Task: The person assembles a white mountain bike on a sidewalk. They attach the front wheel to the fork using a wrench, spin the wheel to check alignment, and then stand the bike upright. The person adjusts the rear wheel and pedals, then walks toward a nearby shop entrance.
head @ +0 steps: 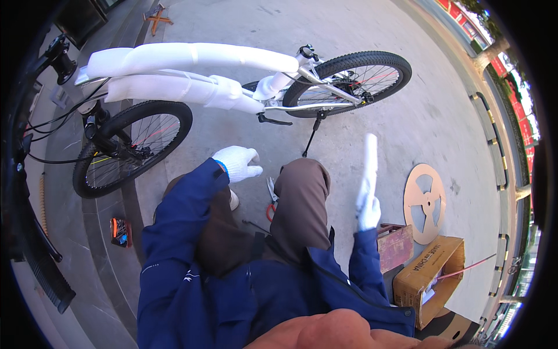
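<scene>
My left hand (238, 163), in a white knit glove, hovers over my left knee with its fingers apart and nothing in them. My right hand (369, 213), gloved the same way, is raised at the right and grips a white strip of foam wrap (370, 159) that stands up from it. Before me a bicycle leans on its kickstand (312, 135). White foam sleeves wrap its top tube (192, 58) and its down tube (174, 89). Red-handled scissors (272, 196) lie on the ground between my legs.
To the right are a cardboard disc (425, 203), a worn reddish box (395, 248) and an open carton (429, 275) with a thin red rod. A small box of tools (120, 232) sits at the left, near the front wheel (133, 148). The handlebar (32, 209) reaches close on my left.
</scene>
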Available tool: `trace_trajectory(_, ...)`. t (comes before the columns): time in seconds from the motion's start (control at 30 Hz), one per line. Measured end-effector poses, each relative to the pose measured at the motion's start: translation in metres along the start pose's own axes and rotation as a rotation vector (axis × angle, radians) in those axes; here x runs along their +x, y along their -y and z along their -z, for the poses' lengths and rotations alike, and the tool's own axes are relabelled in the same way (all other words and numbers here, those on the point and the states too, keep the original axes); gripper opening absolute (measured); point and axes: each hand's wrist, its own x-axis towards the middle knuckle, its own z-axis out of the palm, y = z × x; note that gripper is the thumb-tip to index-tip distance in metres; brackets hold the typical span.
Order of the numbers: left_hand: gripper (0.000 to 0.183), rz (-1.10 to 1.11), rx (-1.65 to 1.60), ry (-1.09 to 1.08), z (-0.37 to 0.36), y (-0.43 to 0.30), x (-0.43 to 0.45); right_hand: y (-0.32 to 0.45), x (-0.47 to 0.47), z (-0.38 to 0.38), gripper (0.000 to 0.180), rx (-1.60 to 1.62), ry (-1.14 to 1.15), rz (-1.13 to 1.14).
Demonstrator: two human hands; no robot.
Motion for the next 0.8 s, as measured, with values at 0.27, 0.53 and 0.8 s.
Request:
trace_trajectory(0.27,0.053,-0.075,0.072,-0.037,-0.009,0.009,0.008,-0.101,0.046,0.362,0.059,-0.146,-0.743,-0.042)
trace_trajectory(0.53,0.055,-0.066,0.051,-0.031,-0.006,0.005,0.008,-0.009,0.095,0.582,0.032,0.109,-0.931,-0.188)
trace_trajectory(0.8,0.053,-0.049,0.03,-0.02,-0.003,0.002,0.008,0.043,0.215,0.251,0.015,0.005,-0.002,-0.025)
